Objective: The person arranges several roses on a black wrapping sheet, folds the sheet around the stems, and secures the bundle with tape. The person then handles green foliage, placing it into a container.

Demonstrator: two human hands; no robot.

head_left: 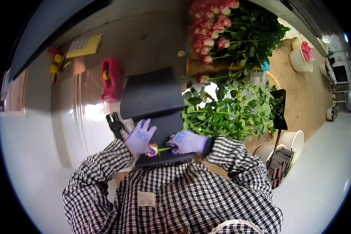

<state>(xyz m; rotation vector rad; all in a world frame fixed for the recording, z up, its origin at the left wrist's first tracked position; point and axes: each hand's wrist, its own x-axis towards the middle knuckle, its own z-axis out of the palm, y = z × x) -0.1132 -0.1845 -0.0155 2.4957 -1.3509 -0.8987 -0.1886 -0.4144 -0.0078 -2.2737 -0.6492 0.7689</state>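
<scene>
Both my hands wear lilac work gloves. My right hand [187,142] is closed around the green stem of a single pink-and-white rose [153,149], whose head points left. My left hand [141,137] lies at the rose head with its fingers spread over a dark mat [152,93]; whether its thumb presses on the petals is not clear. A black stapler-like tool [116,125] lies just left of this hand. Right of the mat are leafy green rose stems [228,112], and another rose [203,79] lies above them.
A pile of pink-and-white roses [215,32] lies at the table's far side. On the left are a red tape dispenser [111,80] and a yellow pad [84,46]. White buckets [292,143] and a long-handled dustpan [278,109] stand to the right. Another bucket [299,60] holds red items.
</scene>
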